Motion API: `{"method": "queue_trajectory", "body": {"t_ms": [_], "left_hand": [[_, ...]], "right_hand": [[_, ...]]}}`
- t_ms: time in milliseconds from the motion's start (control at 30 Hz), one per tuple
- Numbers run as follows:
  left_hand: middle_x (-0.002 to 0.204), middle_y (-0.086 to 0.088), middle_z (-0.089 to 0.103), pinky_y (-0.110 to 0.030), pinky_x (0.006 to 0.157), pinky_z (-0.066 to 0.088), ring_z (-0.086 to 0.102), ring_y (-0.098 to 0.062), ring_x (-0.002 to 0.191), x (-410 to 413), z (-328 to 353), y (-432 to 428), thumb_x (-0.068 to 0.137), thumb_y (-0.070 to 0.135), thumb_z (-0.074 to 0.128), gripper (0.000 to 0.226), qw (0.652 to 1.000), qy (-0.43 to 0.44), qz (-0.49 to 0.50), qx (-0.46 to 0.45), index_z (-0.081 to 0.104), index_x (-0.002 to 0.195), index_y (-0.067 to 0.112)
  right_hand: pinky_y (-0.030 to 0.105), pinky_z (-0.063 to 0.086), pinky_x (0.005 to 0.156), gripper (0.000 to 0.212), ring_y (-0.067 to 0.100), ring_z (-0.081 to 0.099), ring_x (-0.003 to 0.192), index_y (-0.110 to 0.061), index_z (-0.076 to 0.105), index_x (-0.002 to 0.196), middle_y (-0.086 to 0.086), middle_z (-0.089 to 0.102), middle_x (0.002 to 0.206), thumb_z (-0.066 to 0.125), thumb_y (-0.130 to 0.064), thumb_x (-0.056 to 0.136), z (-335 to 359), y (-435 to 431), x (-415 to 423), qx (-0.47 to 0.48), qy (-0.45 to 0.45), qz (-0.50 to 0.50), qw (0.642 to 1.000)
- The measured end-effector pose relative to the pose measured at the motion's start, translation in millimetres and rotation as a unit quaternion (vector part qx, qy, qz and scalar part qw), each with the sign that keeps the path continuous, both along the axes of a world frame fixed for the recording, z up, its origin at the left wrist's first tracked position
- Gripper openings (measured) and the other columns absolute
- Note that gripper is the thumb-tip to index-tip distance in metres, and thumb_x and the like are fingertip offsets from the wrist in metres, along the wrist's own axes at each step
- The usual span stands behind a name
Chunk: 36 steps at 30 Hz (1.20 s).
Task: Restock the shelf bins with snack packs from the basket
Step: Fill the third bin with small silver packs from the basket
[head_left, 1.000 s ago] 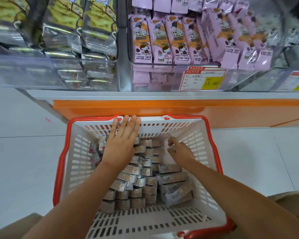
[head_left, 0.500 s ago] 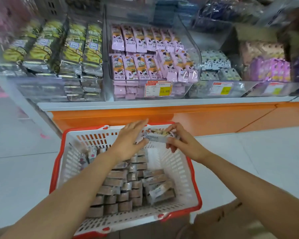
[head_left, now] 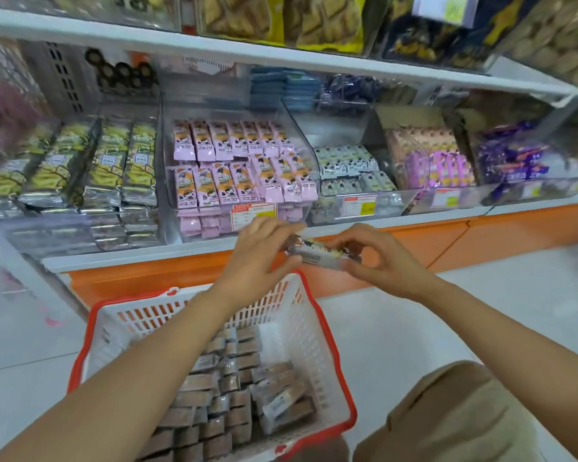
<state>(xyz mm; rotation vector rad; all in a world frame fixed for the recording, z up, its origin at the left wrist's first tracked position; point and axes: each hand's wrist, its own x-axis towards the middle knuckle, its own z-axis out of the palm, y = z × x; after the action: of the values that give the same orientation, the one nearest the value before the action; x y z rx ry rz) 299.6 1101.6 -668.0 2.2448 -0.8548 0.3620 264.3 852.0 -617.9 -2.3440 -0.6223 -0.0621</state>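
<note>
A small silver-and-brown snack pack [head_left: 317, 254] is held level between both hands, above the basket's far rim and just below the shelf edge. My left hand [head_left: 259, 253] pinches its left end, and my right hand [head_left: 377, 258] pinches its right end. The white basket with a red rim [head_left: 314, 331] stands on the floor below, with several rows of similar brown packs [head_left: 214, 401] inside. Straight ahead is a clear shelf bin [head_left: 171, 181] of pink packs [head_left: 237, 175]; beside it on the right is a bin of pale green-white packs [head_left: 347, 168].
Clear bins of yellow-green packs [head_left: 80, 168] stand left, and pink-purple packs [head_left: 444, 165] and dark purple packs [head_left: 514, 158] right. An upper shelf [head_left: 281, 58] carries bagged biscuits. The orange shelf base [head_left: 414, 241] runs behind the basket. My tan-clad knee [head_left: 454, 415] is at lower right.
My hands came up out of the basket with one pack, right hand first picking it, then both holding it. The pack is now higher, near the shelf edge. My view tilted up.
</note>
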Motion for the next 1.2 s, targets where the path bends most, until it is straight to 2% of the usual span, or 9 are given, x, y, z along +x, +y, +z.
{"method": "queue_trajectory", "body": {"t_ms": [67,200,267,367,600,833,933,1067,1200], "left_hand": [[0.134,-0.004,0.049,-0.023,0.109,0.013,0.032,-0.019,0.129,4,10,-6,0.095,0.032,0.054,0.052,0.995,-0.071,0.064,-0.002,0.045,0.144,0.016],[0.156,-0.012,0.032,-0.043,0.122,0.001,0.017,-0.030,0.148,17,7,-9,0.085,0.015,0.063,0.076,0.976,-0.113,0.148,0.113,0.030,0.154,0.011],[0.162,-0.013,0.021,-0.046,0.122,-0.005,0.009,-0.030,0.151,21,-2,-9,0.081,0.016,0.068,0.087,0.964,-0.105,0.170,0.174,0.023,0.156,0.010],[0.164,-0.013,0.014,-0.048,0.122,-0.006,0.010,-0.032,0.151,25,-15,-9,0.078,0.015,0.070,0.094,0.951,-0.123,0.190,0.212,0.020,0.156,0.008],[0.164,-0.013,0.015,-0.050,0.123,-0.001,0.017,-0.033,0.150,32,-24,-9,0.076,0.014,0.069,0.094,0.938,-0.157,0.209,0.229,0.020,0.157,0.008],[0.164,-0.013,0.016,-0.050,0.122,-0.001,0.016,-0.033,0.150,34,-25,-9,0.077,0.013,0.067,0.092,0.938,-0.153,0.209,0.232,0.020,0.156,0.008],[0.164,-0.013,0.015,-0.050,0.123,-0.003,0.014,-0.032,0.151,33,-24,-9,0.077,0.012,0.067,0.093,0.938,-0.148,0.206,0.236,0.019,0.157,0.008],[0.165,-0.013,0.011,-0.050,0.123,-0.003,0.008,-0.032,0.152,28,-22,-8,0.078,0.011,0.066,0.093,0.940,-0.147,0.202,0.232,0.017,0.157,0.008],[0.162,-0.016,0.019,-0.053,0.122,0.004,0.012,-0.034,0.151,16,-28,-3,0.077,0.010,0.068,0.091,0.943,-0.161,0.193,0.217,0.024,0.155,0.006]], "right_hand": [[0.019,0.046,0.073,0.026,0.008,0.056,0.080,-0.018,0.065,0.110,-0.007,0.063,0.100,0.066,-0.009,0.085,17,-17,8,0.035,-0.048,-0.049,0.997],[0.009,0.041,0.068,0.022,-0.001,0.052,0.072,-0.022,0.063,0.106,0.003,0.060,0.096,0.066,-0.009,0.089,37,-49,45,0.048,-0.117,-0.200,0.972],[0.018,0.048,0.069,0.020,0.002,0.052,0.070,-0.023,0.065,0.107,0.005,0.061,0.096,0.068,-0.015,0.089,34,-61,72,0.022,-0.100,-0.265,0.959],[0.038,0.054,0.077,0.021,0.021,0.062,0.081,-0.024,0.068,0.109,0.007,0.067,0.101,0.070,-0.024,0.088,23,-68,111,-0.049,-0.066,-0.322,0.943],[0.028,0.048,0.073,0.018,0.019,0.061,0.082,-0.022,0.070,0.103,0.006,0.069,0.111,0.073,-0.024,0.086,13,-61,164,-0.165,0.045,-0.372,0.912],[0.033,0.054,0.080,0.015,0.021,0.063,0.084,-0.015,0.076,0.097,0.006,0.072,0.106,0.067,-0.025,0.090,13,-63,171,-0.194,0.097,-0.369,0.904],[0.033,0.055,0.079,0.013,0.020,0.066,0.088,-0.015,0.075,0.097,0.006,0.073,0.104,0.066,-0.021,0.090,12,-65,161,-0.155,0.038,-0.361,0.919],[0.002,0.039,0.065,0.016,0.006,0.057,0.074,-0.013,0.073,0.102,0.006,0.071,0.095,0.063,-0.010,0.090,18,-50,131,-0.064,-0.082,-0.298,0.949],[0.007,0.041,0.067,0.017,-0.001,0.053,0.071,-0.014,0.072,0.097,-0.001,0.063,0.085,0.063,-0.002,0.089,19,-12,79,0.019,-0.139,-0.181,0.973]]}}
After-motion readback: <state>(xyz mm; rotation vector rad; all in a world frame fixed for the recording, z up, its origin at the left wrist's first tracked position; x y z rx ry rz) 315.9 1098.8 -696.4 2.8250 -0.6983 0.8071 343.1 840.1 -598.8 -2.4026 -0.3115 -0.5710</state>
